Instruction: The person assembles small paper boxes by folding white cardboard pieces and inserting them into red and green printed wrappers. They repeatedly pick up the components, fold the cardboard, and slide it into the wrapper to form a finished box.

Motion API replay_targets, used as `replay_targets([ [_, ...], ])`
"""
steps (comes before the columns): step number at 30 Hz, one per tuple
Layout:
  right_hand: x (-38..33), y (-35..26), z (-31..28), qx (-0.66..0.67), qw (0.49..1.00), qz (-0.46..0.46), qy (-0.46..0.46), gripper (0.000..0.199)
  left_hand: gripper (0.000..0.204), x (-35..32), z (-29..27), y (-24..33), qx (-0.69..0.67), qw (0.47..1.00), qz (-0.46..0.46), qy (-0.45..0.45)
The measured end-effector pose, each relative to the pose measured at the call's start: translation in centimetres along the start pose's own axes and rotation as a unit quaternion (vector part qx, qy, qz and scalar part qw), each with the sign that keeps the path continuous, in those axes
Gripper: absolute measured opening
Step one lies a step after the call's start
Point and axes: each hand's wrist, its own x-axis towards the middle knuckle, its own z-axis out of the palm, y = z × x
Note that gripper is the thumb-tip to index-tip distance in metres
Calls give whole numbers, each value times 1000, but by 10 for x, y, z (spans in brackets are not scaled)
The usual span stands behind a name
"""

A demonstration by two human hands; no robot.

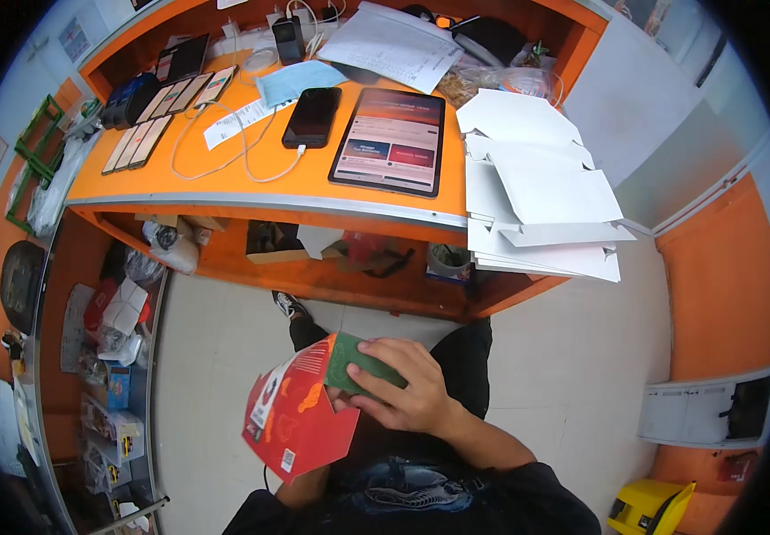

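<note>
A red cardboard box (300, 415) with printed orange and white decoration is held over my lap, below the counter's front edge. Its green panel (358, 366) sits at the upper right of the box. My right hand (407, 388) is closed on this panel, with fingers over its face and the thumb lower down near the box's edge. My left forearm (303, 489) comes up behind the red box, which hides the left hand and its fingers. Ahead, a stack of flat white cardboard blanks (546, 183) overhangs the counter's right end.
On the orange counter (287, 187) lie a tablet (391, 143), a black phone (312, 118) on a white cable, several more phones, a blue face mask (300, 82) and papers. Shelves with boxes and bags stand at left. A yellow object (651, 506) is at lower right.
</note>
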Motion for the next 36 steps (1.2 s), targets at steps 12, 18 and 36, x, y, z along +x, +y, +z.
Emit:
replay_targets([
  [12, -27, 27, 20, 124, 908, 258, 307, 52, 81, -2, -12, -24, 627, 760, 160, 55],
  [18, -72, 38, 34, 255, 771, 450, 372, 45, 90, 36, 5, -11, 238, 938, 36, 251],
  [36, -60, 37, -10, 702, 579, 384, 157, 60, 54, 34, -15, -6, 641, 723, 239, -98],
])
